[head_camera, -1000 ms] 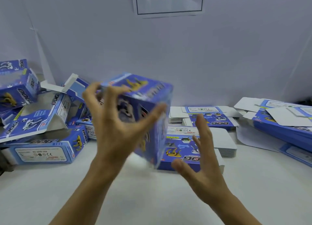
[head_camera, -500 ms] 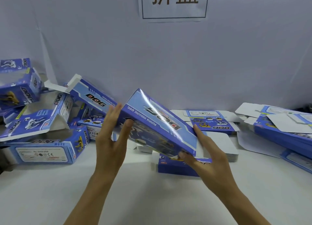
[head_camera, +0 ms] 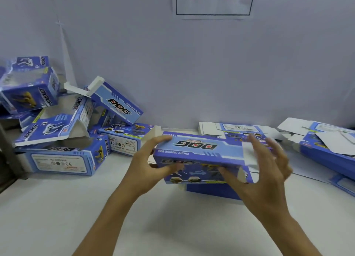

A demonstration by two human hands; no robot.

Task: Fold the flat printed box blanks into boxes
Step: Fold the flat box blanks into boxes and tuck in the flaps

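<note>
**Two hands on one blue box**

Two hands held a blue printed box above the white tabletop, its long side turned toward the camera and the word DOG reading upside down on its top face. The left hand gripped the box's left end, fingers curled over the top edge and thumb pressed against the front face. The right hand was at the box's right end, thumb lying on the front face and fingers spread and lifted above the top; motion blur hid whether those fingers touched the card. A white flap stood open at that right end.

Directly beneath the held box lay a stack of flat blanks, its dark blue edge showing. Behind the box, against the wall, was a second stack of blanks with white flaps out to its sides. To the box's right, a larger heap of flat blanks ran off the edge of view. To the box's left, a pile of folded boxes sat jumbled, several tilted, some with flaps open. On the wall above the box hung a paper sign with dark characters.
</note>
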